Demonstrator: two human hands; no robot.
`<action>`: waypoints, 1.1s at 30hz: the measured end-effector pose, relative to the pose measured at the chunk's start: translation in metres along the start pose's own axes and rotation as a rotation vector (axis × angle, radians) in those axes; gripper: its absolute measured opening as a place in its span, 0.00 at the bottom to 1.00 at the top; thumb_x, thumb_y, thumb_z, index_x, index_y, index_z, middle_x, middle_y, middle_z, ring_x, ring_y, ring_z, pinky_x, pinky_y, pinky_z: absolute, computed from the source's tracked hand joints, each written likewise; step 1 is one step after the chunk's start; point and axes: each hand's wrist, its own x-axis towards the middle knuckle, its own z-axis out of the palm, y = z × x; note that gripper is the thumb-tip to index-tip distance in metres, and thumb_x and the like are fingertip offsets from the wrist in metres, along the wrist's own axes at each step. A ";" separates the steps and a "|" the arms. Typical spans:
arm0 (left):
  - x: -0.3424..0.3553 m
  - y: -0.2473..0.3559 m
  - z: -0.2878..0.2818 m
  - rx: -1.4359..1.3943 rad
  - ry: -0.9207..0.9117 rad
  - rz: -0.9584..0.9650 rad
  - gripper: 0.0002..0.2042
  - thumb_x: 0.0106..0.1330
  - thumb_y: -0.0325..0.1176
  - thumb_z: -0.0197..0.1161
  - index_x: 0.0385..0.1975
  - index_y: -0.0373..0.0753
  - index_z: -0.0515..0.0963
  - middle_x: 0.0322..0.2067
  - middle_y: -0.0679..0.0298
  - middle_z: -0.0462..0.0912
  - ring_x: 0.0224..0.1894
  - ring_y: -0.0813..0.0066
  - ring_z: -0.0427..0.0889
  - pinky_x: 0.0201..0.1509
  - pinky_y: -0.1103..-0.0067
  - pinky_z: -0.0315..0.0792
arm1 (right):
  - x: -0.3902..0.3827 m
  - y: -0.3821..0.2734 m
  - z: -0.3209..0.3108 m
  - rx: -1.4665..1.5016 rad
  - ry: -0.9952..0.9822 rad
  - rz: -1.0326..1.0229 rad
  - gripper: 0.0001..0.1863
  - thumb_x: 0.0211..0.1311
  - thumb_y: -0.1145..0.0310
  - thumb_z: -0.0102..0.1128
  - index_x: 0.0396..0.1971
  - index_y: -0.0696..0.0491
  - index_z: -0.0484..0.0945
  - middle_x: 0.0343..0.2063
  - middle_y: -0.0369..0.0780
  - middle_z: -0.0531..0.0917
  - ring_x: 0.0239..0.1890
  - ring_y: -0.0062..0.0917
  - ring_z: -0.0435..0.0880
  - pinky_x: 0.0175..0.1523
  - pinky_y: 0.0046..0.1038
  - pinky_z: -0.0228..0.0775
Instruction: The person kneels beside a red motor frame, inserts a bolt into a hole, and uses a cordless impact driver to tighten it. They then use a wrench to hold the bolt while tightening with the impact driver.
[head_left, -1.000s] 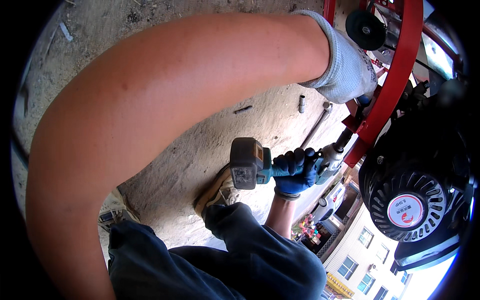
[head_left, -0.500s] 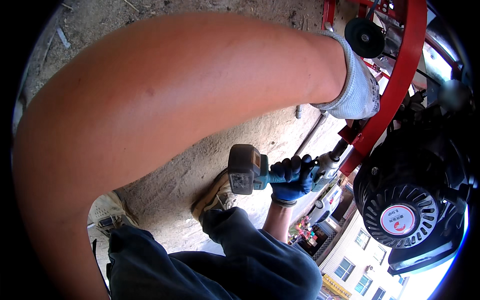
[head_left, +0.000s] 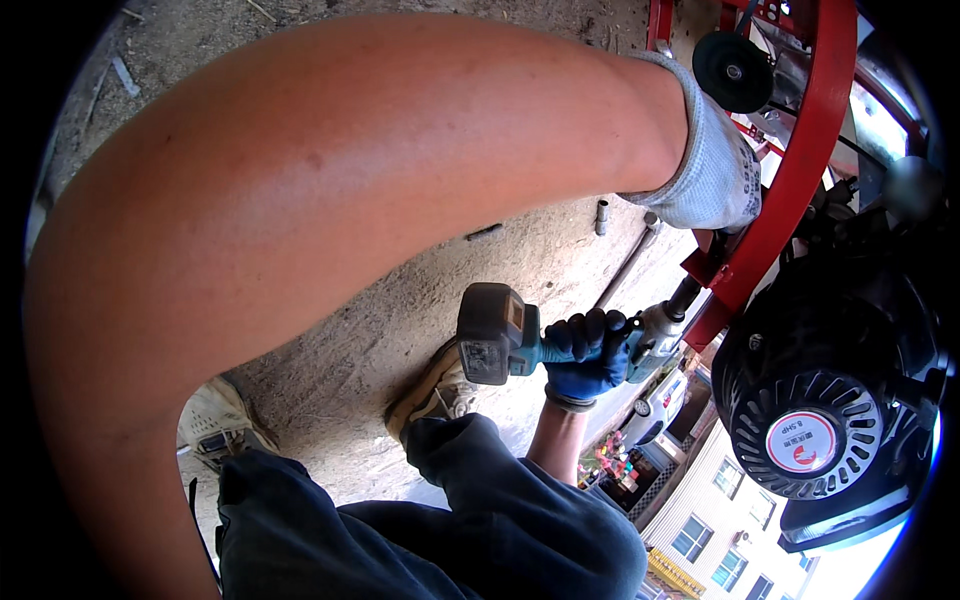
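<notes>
My right hand [head_left: 590,352], in a blue glove, is wrapped round the handle of a teal cordless impact wrench [head_left: 658,332] with a chunky black battery. The wrench's dark socket [head_left: 684,297] meets a small bracket on the red metal frame [head_left: 790,200]. Across the upper picture stretches my bare left arm, ending in a white knit glove cuff; my left hand [head_left: 722,195] reaches behind the frame. Its fingers are hidden there, so their hold does not show. Beside the frame, on the right, is a black engine [head_left: 800,400] with a slotted round cover.
A dark green pulley wheel [head_left: 733,72] sits by the frame at the upper right. Over the dusty ground lie a loose metal socket [head_left: 602,217], a long bar [head_left: 625,265] and a small dark piece [head_left: 485,232]. My knees and shoes are below. A white car [head_left: 655,410] stands beyond.
My left forearm has risen slightly, uncovering the small dark piece and more of the loose socket. The view has shifted a little; the wrench stays at the bracket in my right hand.
</notes>
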 end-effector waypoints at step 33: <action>0.009 -0.015 0.007 0.032 -0.020 -0.046 0.12 0.64 0.32 0.60 0.45 0.39 0.80 0.41 0.57 0.82 0.43 0.64 0.83 0.49 0.73 0.79 | 0.006 0.001 0.001 -0.114 0.034 -0.049 0.12 0.63 0.64 0.58 0.45 0.50 0.75 0.24 0.33 0.67 0.23 0.20 0.63 0.34 0.27 0.56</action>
